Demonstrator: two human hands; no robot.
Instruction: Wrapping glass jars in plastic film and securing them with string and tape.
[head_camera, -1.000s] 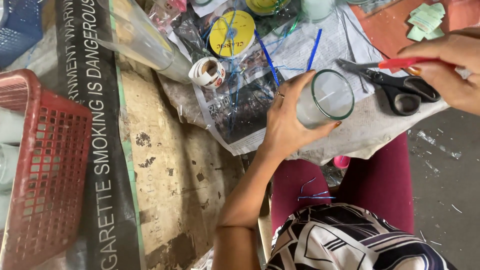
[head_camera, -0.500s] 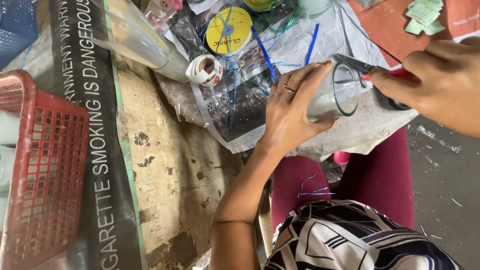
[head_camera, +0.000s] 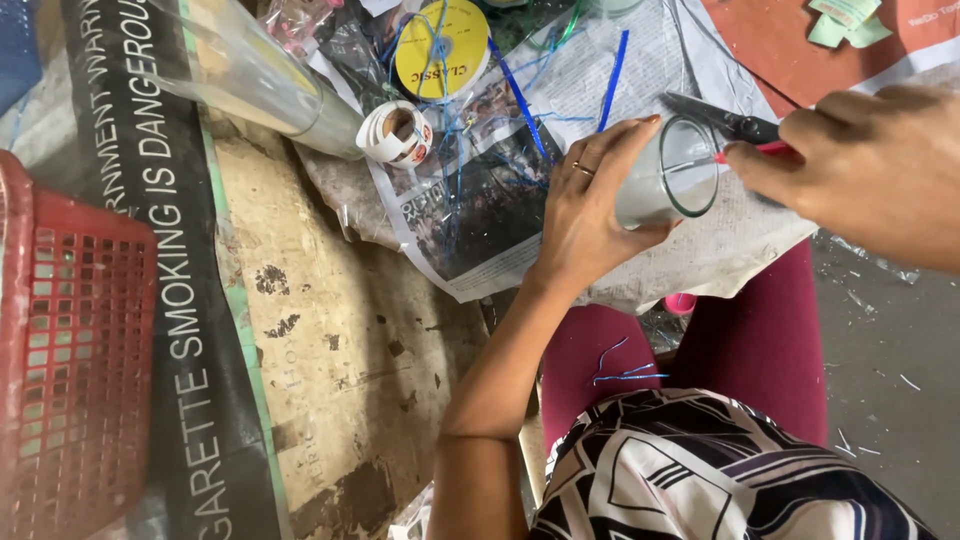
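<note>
Left hand (head_camera: 585, 215) wraps its fingers around a clear cylinder (head_camera: 668, 172), held on its side over the newspaper (head_camera: 500, 200), open mouth facing right. Right hand (head_camera: 870, 170) grips red-handled scissors (head_camera: 735, 128), fingers closed over the handles and hiding them; blade tips sit behind the rim, hard to make out

Left hand (head_camera: 585, 215) grips a glass (head_camera: 668, 185); right hand (head_camera: 870, 170) holds scissors (head_camera: 722, 120).
</note>
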